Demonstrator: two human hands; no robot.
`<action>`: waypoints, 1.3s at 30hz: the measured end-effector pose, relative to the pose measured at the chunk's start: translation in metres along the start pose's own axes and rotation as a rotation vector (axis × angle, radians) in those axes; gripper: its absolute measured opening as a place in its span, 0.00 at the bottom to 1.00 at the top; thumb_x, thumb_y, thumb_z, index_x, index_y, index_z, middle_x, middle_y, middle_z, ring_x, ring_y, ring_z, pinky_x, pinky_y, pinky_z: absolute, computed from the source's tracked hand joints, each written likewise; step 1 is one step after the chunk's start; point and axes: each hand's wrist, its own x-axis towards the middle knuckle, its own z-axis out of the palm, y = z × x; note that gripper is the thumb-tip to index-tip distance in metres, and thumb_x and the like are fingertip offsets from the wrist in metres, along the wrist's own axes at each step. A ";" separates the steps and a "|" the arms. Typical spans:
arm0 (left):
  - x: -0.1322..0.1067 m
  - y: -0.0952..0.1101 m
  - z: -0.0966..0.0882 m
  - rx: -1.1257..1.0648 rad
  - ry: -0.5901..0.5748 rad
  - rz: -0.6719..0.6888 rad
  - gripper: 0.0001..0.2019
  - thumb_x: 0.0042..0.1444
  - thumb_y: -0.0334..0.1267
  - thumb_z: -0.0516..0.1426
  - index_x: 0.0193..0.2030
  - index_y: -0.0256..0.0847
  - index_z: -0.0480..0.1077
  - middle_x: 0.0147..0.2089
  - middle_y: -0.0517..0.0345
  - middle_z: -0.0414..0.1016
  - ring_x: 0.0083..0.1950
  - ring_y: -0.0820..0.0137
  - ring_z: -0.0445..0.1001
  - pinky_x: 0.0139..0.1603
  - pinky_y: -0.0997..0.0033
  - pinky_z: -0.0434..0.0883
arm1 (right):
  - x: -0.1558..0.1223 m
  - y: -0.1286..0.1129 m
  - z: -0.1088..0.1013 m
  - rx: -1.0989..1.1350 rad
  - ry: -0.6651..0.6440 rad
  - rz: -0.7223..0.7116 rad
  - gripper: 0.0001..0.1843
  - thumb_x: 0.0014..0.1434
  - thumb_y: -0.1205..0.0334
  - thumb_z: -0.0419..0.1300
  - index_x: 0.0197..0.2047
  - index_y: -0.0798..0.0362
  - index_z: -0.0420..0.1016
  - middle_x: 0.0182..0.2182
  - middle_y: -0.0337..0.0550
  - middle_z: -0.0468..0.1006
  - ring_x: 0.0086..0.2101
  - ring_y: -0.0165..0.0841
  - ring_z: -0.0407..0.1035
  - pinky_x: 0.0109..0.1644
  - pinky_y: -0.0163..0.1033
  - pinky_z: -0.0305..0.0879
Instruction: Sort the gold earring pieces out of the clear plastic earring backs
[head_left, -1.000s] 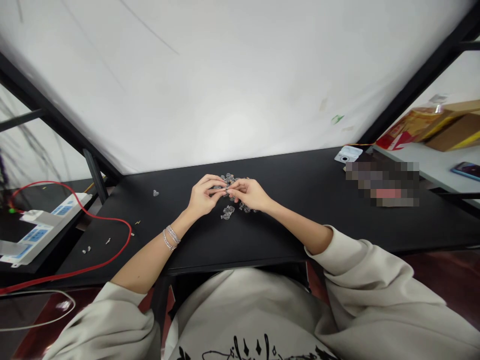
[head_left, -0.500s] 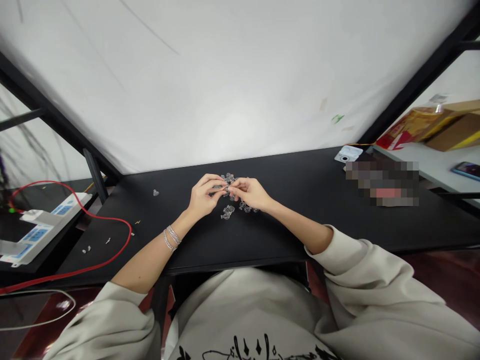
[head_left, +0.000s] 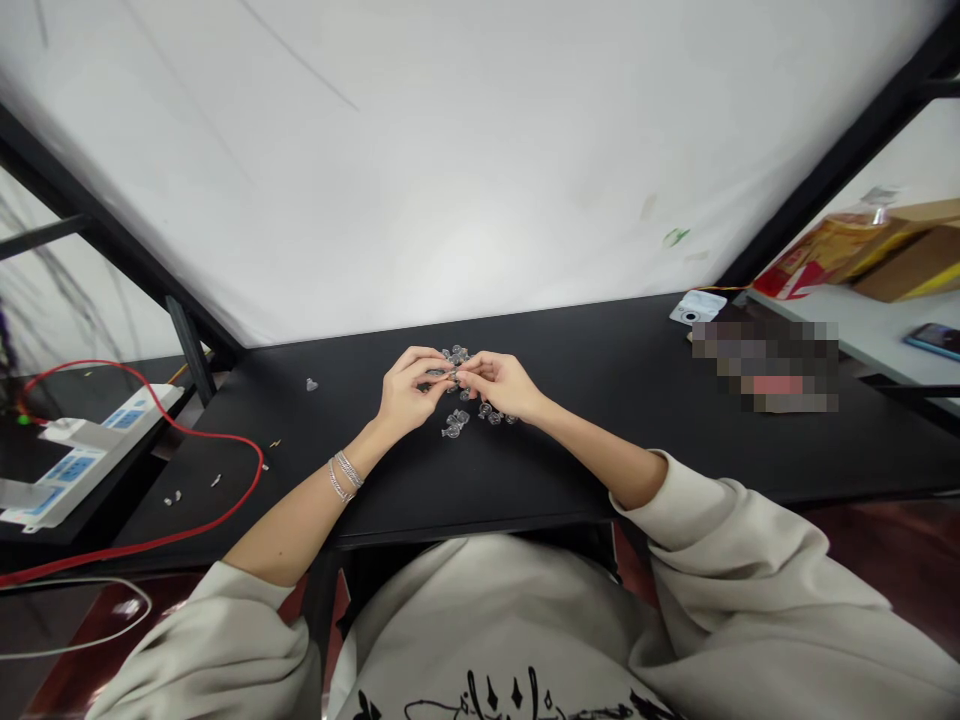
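While the 2 hands meet over the middle of the black table (head_left: 585, 470), thumb and fingers of the left hand (head_left: 405, 395) are closed in a pinch on a small piece (head_left: 454, 374), and the fingertips of the right hand (head_left: 506, 385) pinch it from the other side. It sits between the touching fingertips, mostly hidden, so its shape is too small to tell.

Clear plastic bits (head_left: 455, 424) lie in a loose heap around the fingers: some just beyond them, some under the right hand, and a small cluster nearer the table's front edge. Another clear bit (head_left: 312, 384) lies apart, to the left of the left hand. A silvery bracelet (head_left: 345, 475) circles the left wrist.

Farther left, a red cable (head_left: 217, 437) loops across the table near a few pale scraps (head_left: 173, 498), with a white power strip (head_left: 90, 465) beyond it. At the far right, a small white camera (head_left: 699, 307) rests beside a blurred-out patch; on a grey surface past that are a phone (head_left: 937, 340) and a cardboard box (head_left: 919, 262).
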 end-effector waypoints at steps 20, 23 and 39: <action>0.003 0.001 -0.003 0.160 0.057 0.165 0.05 0.58 0.32 0.62 0.41 0.41 0.77 0.44 0.53 0.74 0.45 0.69 0.77 0.44 0.68 0.81 | 0.001 0.002 -0.001 0.084 0.002 0.029 0.24 0.52 0.49 0.68 0.47 0.56 0.75 0.33 0.44 0.80 0.25 0.27 0.72 0.27 0.33 0.68; 0.005 0.005 -0.005 0.245 0.077 0.243 0.05 0.57 0.29 0.61 0.40 0.40 0.77 0.43 0.52 0.75 0.45 0.69 0.77 0.44 0.69 0.80 | 0.002 0.002 -0.002 0.089 0.004 0.051 0.23 0.56 0.49 0.65 0.49 0.56 0.74 0.34 0.44 0.81 0.25 0.27 0.72 0.25 0.31 0.67; 0.006 -0.031 -0.011 0.136 0.049 -0.237 0.10 0.47 0.25 0.64 0.37 0.39 0.78 0.42 0.56 0.71 0.36 0.74 0.76 0.37 0.72 0.82 | 0.001 0.006 -0.005 -0.244 0.062 -0.025 0.14 0.60 0.63 0.58 0.49 0.55 0.73 0.33 0.43 0.80 0.24 0.26 0.72 0.32 0.34 0.70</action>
